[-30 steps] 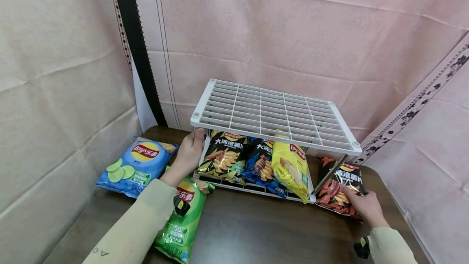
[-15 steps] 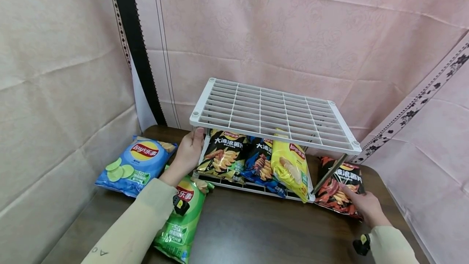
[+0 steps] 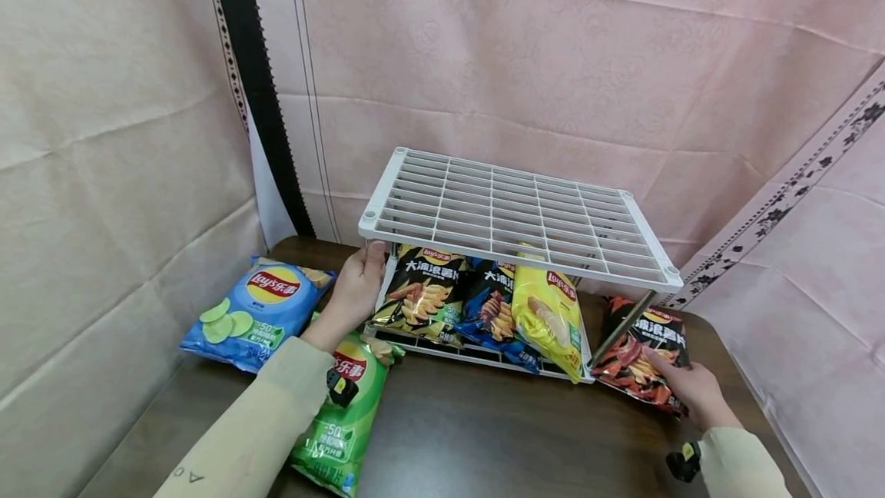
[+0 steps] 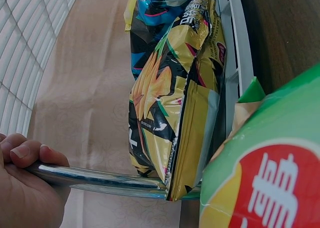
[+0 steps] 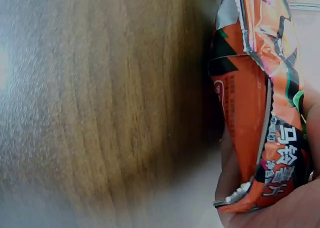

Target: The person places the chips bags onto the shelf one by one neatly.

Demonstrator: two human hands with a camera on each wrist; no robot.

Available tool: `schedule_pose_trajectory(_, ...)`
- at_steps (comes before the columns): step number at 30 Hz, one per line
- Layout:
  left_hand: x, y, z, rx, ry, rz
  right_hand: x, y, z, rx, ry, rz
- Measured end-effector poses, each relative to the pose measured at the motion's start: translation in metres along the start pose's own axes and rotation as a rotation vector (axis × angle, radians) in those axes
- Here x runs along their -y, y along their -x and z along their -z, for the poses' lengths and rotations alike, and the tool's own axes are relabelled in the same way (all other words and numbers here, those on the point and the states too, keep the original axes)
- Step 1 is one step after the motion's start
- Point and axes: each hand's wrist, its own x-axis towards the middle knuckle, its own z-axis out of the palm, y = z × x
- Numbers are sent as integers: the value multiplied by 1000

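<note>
My left hand (image 3: 356, 294) grips a metal post (image 4: 105, 179) at the front left corner of a white two-tier rack (image 3: 384, 187), just under its top shelf. On the lower tier lean a black-and-gold chip bag (image 3: 422, 294), a dark blue chip bag (image 3: 492, 306) and a yellow chip bag (image 3: 549, 317). Right of the rack, my right hand (image 3: 694, 392) holds a red-and-black chip bag (image 3: 639, 360) by its near right edge. In the right wrist view, the thumb lies on its front and fingers reach underneath its orange back (image 5: 245, 113).
A light blue chip bag (image 3: 259, 313) lies at the left by the cloth wall (image 3: 124, 137). Below my left forearm is a green chip bag (image 3: 346, 413), near the rack's front left corner. The brown table (image 3: 484, 436) extends in front of the rack.
The red-and-black bag has shifted slightly, its near edge tipping a little in my right hand. My left hand stays on the post, and the rack looks unmoved.
</note>
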Motion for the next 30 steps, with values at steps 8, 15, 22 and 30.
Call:
schedule_pose_trajectory(8, -2, 0, -1, 5, 2, 1, 1, 4, -1, -76, -83, -8)
schedule_pose_trajectory(15, -1, 1, -1, -6, -7, -1, -4, 3, -3, -210, -187, 1)
schedule_pose_trajectory(22, -2, 1, 0, -11, -6, -1, -2, 6, 0, -136, -133, 3)
schedule_pose_trajectory(30, -1, 1, -1, -1, 4, 7, 8, 7, 6, -45, -90, -79)
